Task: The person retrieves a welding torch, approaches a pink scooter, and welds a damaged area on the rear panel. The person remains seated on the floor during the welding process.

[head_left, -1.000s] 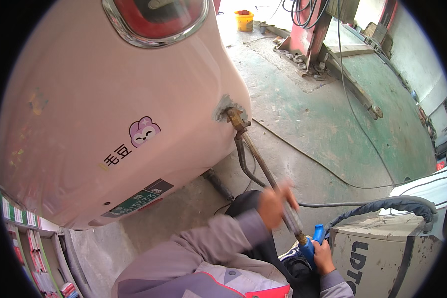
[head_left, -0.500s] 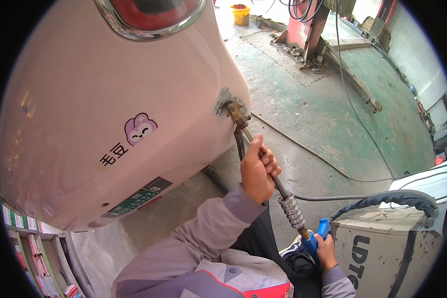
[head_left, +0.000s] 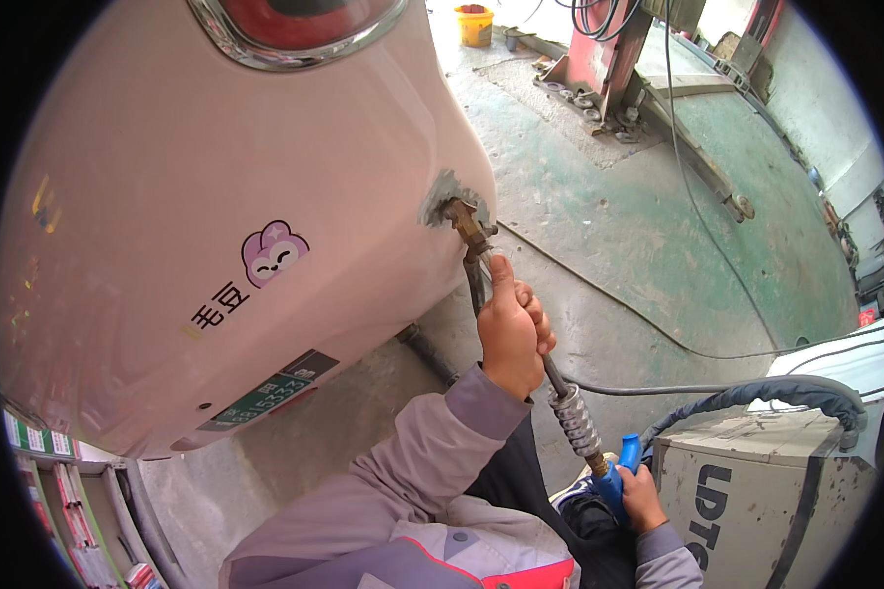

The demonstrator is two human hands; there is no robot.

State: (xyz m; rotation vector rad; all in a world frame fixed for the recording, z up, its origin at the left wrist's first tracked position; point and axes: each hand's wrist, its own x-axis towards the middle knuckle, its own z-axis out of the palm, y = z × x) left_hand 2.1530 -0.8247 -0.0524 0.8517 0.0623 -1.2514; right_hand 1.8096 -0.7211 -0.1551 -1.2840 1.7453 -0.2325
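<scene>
While left fingers (head_left: 534,312) wrap the rod (head_left: 553,375), thumb (head_left: 502,281) alongside, ribbed weight (head_left: 576,420) apart.

1. from where i stand, two black characters (head_left: 232,297) on the pink car body (head_left: 354,167), beside a lilac cartoon sticker (head_left: 273,259).
2. pale characters (head_left: 273,399) across the car's green licence plate (head_left: 248,407).
3. big dark letters (head_left: 713,491) down the grey machine cabinet (head_left: 751,520)'s side.

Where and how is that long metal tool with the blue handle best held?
Probably by the blue handle, from the right, where the right hand grips it: it forms the thick near end. The slim rod suits the left hand, from the left.
</scene>
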